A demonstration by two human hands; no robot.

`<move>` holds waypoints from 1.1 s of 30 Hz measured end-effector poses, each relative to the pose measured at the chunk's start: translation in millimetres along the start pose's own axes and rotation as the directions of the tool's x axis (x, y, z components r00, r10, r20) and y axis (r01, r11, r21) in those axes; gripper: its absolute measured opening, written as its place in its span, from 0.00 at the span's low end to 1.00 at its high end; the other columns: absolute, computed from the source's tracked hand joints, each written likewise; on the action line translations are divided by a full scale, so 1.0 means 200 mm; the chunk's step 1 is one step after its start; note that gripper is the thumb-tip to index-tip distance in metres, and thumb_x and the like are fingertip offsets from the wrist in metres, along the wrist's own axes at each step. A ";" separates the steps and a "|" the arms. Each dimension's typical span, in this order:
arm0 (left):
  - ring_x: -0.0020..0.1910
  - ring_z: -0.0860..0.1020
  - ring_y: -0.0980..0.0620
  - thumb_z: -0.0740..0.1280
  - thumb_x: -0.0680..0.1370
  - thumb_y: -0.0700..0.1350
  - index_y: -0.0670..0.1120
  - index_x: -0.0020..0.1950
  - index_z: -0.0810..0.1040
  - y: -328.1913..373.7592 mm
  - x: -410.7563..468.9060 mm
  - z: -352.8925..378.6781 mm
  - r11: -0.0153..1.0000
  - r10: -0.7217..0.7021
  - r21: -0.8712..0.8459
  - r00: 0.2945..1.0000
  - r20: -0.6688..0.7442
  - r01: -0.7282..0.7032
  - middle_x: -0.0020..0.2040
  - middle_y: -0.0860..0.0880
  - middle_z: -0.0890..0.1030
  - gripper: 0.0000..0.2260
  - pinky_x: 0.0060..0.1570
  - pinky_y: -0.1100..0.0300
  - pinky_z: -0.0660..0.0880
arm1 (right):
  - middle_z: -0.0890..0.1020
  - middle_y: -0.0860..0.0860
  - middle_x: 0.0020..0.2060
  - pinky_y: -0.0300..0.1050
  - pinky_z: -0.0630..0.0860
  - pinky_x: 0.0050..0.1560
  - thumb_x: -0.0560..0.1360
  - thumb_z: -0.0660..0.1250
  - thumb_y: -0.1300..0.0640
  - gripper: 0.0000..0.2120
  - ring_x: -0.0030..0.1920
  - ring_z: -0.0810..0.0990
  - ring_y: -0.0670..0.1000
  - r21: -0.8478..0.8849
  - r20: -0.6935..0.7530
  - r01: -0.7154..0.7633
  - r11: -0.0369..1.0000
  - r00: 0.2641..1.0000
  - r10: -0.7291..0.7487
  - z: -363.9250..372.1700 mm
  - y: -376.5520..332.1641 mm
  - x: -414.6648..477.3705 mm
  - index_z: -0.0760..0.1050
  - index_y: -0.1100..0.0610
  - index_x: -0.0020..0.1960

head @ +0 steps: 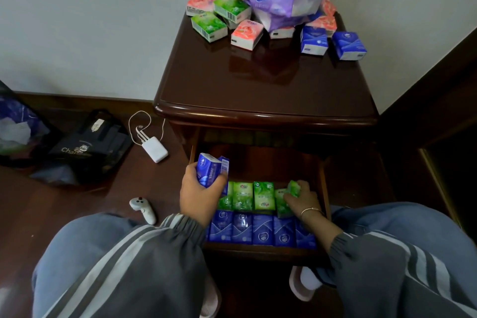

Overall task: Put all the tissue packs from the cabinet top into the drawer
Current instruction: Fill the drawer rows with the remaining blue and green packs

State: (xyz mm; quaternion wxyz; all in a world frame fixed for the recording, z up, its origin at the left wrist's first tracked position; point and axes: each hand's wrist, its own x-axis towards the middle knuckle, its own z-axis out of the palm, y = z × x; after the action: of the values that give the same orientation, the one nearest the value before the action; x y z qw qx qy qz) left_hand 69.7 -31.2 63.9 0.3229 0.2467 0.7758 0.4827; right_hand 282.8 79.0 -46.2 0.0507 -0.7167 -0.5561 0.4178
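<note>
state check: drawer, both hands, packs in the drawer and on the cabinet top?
drawer: pulled open, part filled
blue row: nearest the person, packs side by side
green row: behind the blue row
left hand: holds a blue pack above the drawer
right hand: grips a green pack in the green row
cabinet top: loose packs remain at the back
</note>
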 end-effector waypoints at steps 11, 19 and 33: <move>0.42 0.79 0.53 0.74 0.71 0.48 0.50 0.55 0.71 0.01 0.01 0.00 1.000 -0.011 0.002 1.000 0.001 0.011 0.45 0.51 0.79 0.17 0.43 0.53 0.79 | 0.76 0.54 0.59 0.44 0.74 0.53 0.71 0.69 0.55 0.28 0.53 0.75 0.51 0.009 0.202 0.055 0.998 0.978 -0.056 0.01 -0.01 -0.07 0.65 0.51 0.69; 0.44 0.80 0.50 0.74 0.71 0.48 0.50 0.54 0.70 0.01 0.01 0.00 0.999 -0.028 -0.016 0.999 0.020 0.028 0.47 0.48 0.79 0.17 0.44 0.49 0.80 | 0.65 0.59 0.67 0.49 0.68 0.58 0.72 0.64 0.46 0.31 0.64 0.68 0.59 -0.756 -0.009 0.239 0.609 0.927 -0.374 -0.07 -0.01 -0.07 0.58 0.49 0.72; 0.44 0.78 0.52 0.73 0.72 0.49 0.50 0.55 0.70 0.00 0.02 0.00 0.999 -0.041 0.031 0.998 0.048 0.040 0.49 0.49 0.78 0.16 0.42 0.56 0.77 | 0.53 0.63 0.75 0.50 0.70 0.62 0.80 0.50 0.62 0.26 0.69 0.65 0.59 -0.881 0.088 0.190 0.434 0.966 -0.243 0.01 -0.01 -0.14 0.45 0.64 0.75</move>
State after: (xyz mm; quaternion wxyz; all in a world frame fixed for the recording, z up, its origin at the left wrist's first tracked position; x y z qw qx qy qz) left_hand 67.7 -29.2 62.9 0.3475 0.2475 0.7798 0.4582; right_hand 278.8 56.7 -30.7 -0.2592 -0.5725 -0.7768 0.0414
